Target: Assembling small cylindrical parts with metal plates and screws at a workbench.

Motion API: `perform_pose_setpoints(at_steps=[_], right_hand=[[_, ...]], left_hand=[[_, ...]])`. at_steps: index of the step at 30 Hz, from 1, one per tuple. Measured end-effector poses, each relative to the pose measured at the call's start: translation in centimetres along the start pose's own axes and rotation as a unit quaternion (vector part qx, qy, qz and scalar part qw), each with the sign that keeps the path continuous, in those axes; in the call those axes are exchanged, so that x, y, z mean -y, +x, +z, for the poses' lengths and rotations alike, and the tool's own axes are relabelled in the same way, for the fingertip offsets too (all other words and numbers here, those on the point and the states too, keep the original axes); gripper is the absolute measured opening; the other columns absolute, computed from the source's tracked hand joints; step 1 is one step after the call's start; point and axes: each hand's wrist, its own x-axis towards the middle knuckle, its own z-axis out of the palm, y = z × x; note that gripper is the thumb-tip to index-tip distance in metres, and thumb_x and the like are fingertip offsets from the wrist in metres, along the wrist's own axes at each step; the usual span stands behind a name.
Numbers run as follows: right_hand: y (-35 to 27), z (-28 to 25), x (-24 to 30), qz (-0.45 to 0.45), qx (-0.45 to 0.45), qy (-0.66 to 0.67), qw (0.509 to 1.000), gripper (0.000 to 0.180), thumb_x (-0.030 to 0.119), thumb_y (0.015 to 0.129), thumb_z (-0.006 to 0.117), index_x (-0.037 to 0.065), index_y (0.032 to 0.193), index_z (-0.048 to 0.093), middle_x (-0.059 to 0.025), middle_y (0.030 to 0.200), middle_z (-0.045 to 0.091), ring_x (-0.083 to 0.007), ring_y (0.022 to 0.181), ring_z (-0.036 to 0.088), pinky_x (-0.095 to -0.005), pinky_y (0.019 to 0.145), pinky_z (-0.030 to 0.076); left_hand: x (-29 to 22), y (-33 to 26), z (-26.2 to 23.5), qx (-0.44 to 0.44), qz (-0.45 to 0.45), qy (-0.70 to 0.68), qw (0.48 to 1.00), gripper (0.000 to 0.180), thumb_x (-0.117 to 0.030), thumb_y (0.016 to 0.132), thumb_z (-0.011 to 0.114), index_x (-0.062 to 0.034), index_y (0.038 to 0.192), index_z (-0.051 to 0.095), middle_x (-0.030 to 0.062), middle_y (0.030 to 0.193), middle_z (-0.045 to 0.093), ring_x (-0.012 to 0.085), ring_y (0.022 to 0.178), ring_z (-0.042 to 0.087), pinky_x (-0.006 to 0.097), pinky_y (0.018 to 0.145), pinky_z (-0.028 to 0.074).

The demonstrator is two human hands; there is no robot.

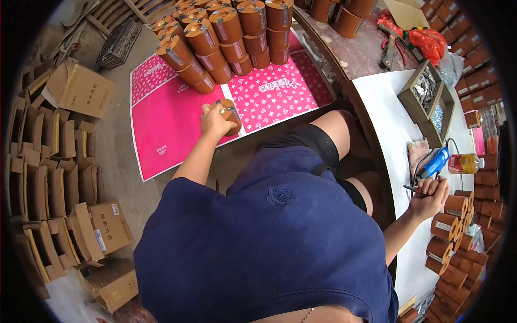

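Observation:
My left hand is closed around a brown cylinder with a metal fitting on its end. That cylinder is at the near edge of a pink printed sheet, in front of a stacked group of similar cylinders. Over the white-topped workbench, my right hand has its fingers curled around a thin dark tool, whose tip sticks out to the left; the rest is hidden by the fingers. Just beyond this hand lies a blue corded hand tool.
A divided wooden tray holds small metal parts on the workbench. Near it are a bottle of yellow liquid, red plastic bags and a hammer. More brown cylinders stand at right. Cardboard boxes fill the left.

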Motion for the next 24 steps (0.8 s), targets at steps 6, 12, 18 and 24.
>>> perform_pose_setpoints(at_steps=[6,12,18,24], right_hand=[[0.1,0.0,0.1,0.0,-0.013,-0.041,0.999,0.022,0.017,0.095,0.04,-0.001,0.086,0.05,0.0017,0.051,0.029,-0.0076,0.042,0.028,-0.0215,0.04,0.027],[-0.2,1.3,0.1,-0.006,-0.021,-0.071,0.997,0.02,0.017,0.094,0.042,0.001,0.087,0.052,0.0024,0.052,0.028,-0.0078,0.045,0.029,-0.0228,0.042,0.028],[-0.8,1.1,1.0,-0.033,-0.055,-0.135,0.989,0.02,0.016,0.095,0.041,0.001,0.087,0.051,0.0029,0.05,0.027,-0.0064,0.042,0.027,-0.0207,0.04,0.027],[-2.1,-0.9,1.7,-0.027,-0.135,-0.167,0.976,0.02,0.018,0.095,0.041,0.002,0.088,0.049,0.0034,0.048,0.029,-0.0046,0.038,0.028,-0.0194,0.035,0.028]], left_hand=[[1.5,4.8,3.8,-0.042,-0.083,-0.053,0.994,0.063,-0.019,0.049,0.084,-0.0091,0.105,0.057,0.0119,0.124,0.038,0.0341,0.109,0.047,0.04,0.091,0.043],[-6.3,10.1,8.0,-0.069,0.122,-0.095,0.986,0.058,-0.019,0.05,0.083,-0.0134,0.102,0.058,0.013,0.126,0.036,0.0361,0.11,0.043,0.04,0.093,0.041],[-15.2,15.0,13.3,-0.021,0.12,-0.084,0.989,0.057,-0.017,0.053,0.081,-0.0155,0.104,0.057,0.0113,0.126,0.033,0.0362,0.113,0.04,0.039,0.091,0.043],[-18.4,16.7,15.3,-0.093,0.096,-0.079,0.988,0.048,-0.017,0.061,0.072,-0.0154,0.106,0.056,0.0145,0.122,0.031,0.0383,0.107,0.038,0.043,0.086,0.045]])
